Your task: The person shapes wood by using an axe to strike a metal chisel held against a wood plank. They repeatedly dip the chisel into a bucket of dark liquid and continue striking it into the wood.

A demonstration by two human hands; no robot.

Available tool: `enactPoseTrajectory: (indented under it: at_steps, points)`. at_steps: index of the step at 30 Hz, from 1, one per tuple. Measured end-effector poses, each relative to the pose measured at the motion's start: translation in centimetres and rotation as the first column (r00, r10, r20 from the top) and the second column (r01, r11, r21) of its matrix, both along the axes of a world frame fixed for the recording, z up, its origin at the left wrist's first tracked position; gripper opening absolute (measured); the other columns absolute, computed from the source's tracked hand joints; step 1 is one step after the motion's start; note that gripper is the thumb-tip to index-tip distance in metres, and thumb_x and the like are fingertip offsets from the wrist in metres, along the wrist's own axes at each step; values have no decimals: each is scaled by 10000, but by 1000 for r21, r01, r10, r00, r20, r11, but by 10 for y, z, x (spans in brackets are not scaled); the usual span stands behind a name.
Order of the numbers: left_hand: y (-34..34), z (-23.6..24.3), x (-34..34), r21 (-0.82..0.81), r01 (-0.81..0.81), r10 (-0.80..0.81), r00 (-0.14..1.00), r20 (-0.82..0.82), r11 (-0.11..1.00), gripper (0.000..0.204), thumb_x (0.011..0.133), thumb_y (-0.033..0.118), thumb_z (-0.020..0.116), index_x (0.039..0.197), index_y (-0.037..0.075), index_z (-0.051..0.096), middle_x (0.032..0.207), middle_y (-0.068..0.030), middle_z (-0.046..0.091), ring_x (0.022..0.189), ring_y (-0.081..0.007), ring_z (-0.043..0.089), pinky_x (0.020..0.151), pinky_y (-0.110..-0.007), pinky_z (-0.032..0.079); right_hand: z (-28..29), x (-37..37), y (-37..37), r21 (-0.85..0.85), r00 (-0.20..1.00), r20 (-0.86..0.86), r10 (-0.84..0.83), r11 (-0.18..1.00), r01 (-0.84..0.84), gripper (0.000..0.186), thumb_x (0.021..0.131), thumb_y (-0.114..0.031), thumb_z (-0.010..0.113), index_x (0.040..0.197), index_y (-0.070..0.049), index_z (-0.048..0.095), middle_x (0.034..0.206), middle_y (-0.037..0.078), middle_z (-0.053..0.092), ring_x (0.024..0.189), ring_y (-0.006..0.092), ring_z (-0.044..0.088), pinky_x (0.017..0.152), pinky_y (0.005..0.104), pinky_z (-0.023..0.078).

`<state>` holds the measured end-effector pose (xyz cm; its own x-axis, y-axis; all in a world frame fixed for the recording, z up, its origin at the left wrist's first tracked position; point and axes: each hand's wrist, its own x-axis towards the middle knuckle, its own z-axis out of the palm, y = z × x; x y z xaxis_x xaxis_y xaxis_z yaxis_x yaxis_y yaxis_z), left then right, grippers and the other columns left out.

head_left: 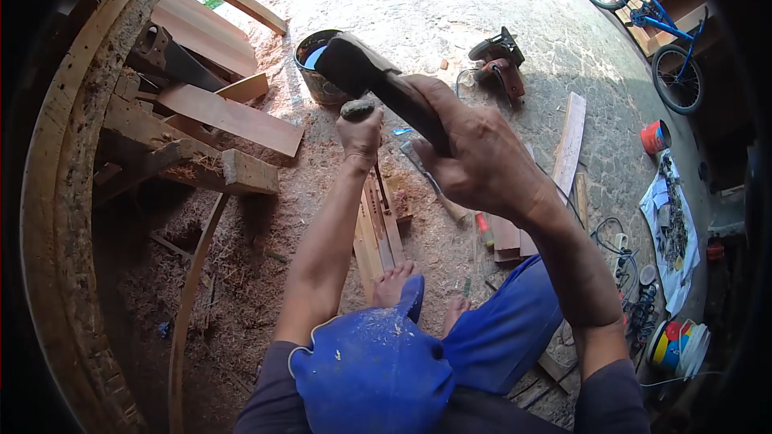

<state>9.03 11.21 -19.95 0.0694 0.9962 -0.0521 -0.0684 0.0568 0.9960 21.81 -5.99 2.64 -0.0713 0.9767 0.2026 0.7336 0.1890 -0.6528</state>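
My right hand point(474, 145) is raised and closed round the dark handle of a hammer point(350, 64), whose heavy head points up and to the left. Below that head, my left hand point(362, 135) grips a chisel point(381, 186). The worn, rounded top of its handle pokes out above the fist, and the thin dark shaft runs down toward a piece of wood. That narrow wooden piece point(368, 237), with a row of dark marks or holes along it, lies on the ground by my bare foot. A gap separates the hammer from the chisel.
At the left a handsaw point(169, 56) rests among boards and a rough timber frame point(68, 169). A bucket point(326, 92) stands ahead, and a reddish power tool point(503, 72) lies beyond. Planks point(571, 141), cables point(615, 249) and a blue bicycle point(659, 20) are rightward. Shavings cover the ground.
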Motion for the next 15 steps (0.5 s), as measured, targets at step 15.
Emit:
enactPoseTrajectory:
  at_steps: [15]
  points:
    - [28,-17,21,29,-75,78,992,-102,997,100,820,96,748,782,31,682,708,-5,665,632,-137,623,616,-313,513,-130,26,-69,-207,913,-327,-243,961,182,594,851,-120,667,1402,-38,459,1015,161,693,778,319,695,728,429,543]
